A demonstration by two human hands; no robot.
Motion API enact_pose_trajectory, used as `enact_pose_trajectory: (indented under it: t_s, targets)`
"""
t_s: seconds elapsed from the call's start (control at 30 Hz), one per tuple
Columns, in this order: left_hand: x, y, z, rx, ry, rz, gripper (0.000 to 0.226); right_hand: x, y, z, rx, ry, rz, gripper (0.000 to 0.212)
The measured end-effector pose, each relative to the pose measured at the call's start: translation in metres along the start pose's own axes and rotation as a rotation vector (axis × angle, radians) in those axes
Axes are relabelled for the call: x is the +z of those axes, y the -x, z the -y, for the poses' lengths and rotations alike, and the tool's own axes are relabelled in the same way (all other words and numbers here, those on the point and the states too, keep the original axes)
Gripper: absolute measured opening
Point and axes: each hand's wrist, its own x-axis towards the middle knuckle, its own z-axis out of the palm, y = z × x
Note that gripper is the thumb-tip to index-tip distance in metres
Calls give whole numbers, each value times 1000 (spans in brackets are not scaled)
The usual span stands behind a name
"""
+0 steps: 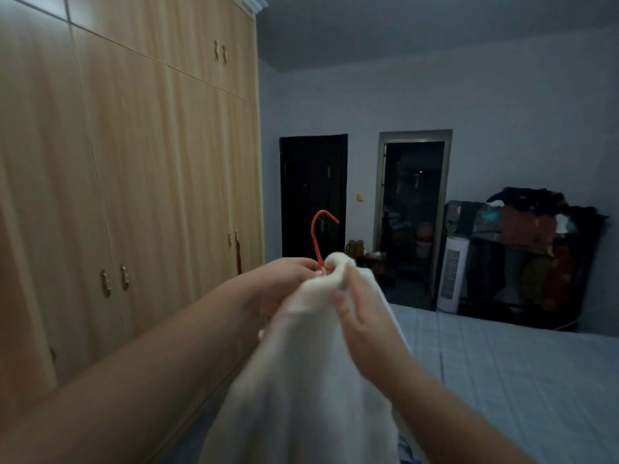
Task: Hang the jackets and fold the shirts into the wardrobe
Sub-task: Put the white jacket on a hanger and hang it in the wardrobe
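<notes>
Hands gripping cream fleecy jacket (301,380), red hanger (318,236)

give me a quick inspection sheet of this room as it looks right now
surface: pale blue bed at right, bare where visible
job's things: white garment held up, red hanger hook rising above it; wardrobe at left, all visible doors closed
clutter: dark rack piled with clothes by the far wall, white appliance beside it
grippers: left hand grips the hanger at its neck; right hand pinches the garment near its top
cables: nothing seen
surroundings: dim room, dark closed door, open doorway to a cluttered room
</notes>
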Motion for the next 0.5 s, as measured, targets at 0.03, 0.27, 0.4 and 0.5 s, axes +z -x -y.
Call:
enact_pose_trajectory:
  t_s: [0.03,0.27,0.4,0.5]
  targets:
    - [2,-3,2,-18,31,-1,14,14,4,4,64,-26,120,72]
    - [11,-11,26,-63,527,-218,24,8,-17,-17,297,-195,207,66]
    - [15,-15,31,39,745,-322,23,19,-17,-1,307,-82,233,52]
    - [16,-7,33,93,741,-328,23,28,-25,14,290,-3,218,41]
